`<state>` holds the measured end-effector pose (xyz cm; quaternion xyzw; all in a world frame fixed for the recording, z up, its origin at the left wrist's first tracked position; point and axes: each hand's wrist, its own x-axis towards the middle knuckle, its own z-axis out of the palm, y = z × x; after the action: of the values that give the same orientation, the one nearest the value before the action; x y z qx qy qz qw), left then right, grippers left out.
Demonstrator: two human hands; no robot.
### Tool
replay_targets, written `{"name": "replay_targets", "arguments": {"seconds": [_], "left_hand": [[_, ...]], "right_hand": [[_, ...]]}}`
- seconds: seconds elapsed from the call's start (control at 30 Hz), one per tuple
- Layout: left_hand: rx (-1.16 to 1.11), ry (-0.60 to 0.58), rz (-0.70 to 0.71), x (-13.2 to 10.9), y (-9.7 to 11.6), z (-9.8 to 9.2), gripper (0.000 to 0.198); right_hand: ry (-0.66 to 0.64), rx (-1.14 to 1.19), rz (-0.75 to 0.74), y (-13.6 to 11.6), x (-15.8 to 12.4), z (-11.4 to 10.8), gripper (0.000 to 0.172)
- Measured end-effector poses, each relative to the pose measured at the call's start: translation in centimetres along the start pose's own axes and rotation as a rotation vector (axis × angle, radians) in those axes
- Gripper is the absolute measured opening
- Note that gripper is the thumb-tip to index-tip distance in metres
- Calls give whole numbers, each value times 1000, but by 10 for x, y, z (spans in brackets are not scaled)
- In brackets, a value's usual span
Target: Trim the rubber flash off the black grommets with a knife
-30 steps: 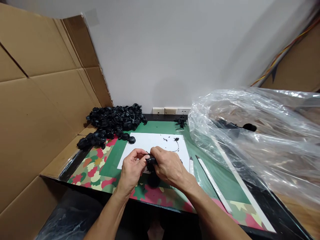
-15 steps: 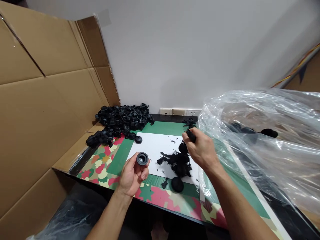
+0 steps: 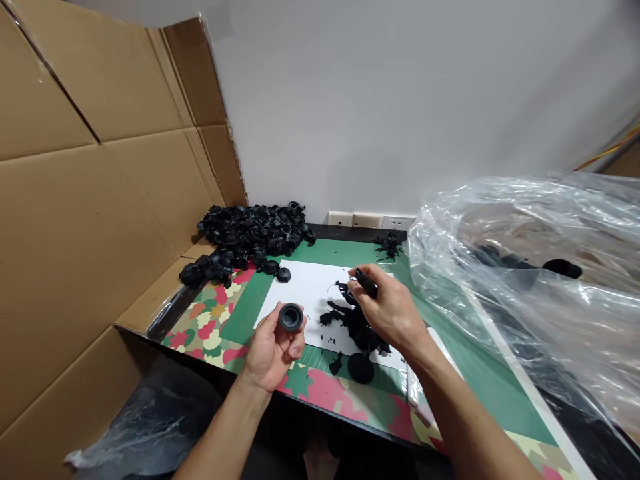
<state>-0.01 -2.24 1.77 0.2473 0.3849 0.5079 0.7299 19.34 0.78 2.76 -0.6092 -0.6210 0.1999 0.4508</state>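
Note:
My left hand (image 3: 273,347) holds a round black rubber grommet (image 3: 291,317) between its fingertips, its opening turned up. My right hand (image 3: 387,310) is closed on a small black tool (image 3: 367,283) that sticks out past the thumb, and it hovers over the white sheet (image 3: 310,293). Under that hand lies a heap of black rubber trimmings (image 3: 353,319). A black round part (image 3: 361,368) rests on the mat near the table's front edge.
A large pile of black grommets (image 3: 250,237) fills the back left corner against cardboard walls (image 3: 85,200). A bulky clear plastic bag (image 3: 525,260) holding black parts takes up the right side. Wall sockets (image 3: 367,220) sit behind the green and camouflage mat (image 3: 200,327).
My hands, joined over one part a second ago, have separated. The left hand now holds the grommet up alone, and the right hand moved right, then drifted back left over the trimmings.

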Motion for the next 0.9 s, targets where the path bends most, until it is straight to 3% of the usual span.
{"name": "replay_targets", "arguments": {"seconds": [0.23, 0.47, 0.67, 0.9], "left_hand": [[-21, -33, -33, -1, -4, -1, 28], [-24, -72, -60, -1, -8, -3, 27], [-22, -62, -74, 0, -11, -4, 27], [-23, -18, -33, 2, -13, -4, 34]], "right_hand": [[-30, 112, 31, -2, -12, -4, 26], [99, 403, -23, -3, -41, -18, 34], [30, 818, 132, 3, -58, -9, 43], [-57, 846, 288, -1, -68, 0, 33]]}}
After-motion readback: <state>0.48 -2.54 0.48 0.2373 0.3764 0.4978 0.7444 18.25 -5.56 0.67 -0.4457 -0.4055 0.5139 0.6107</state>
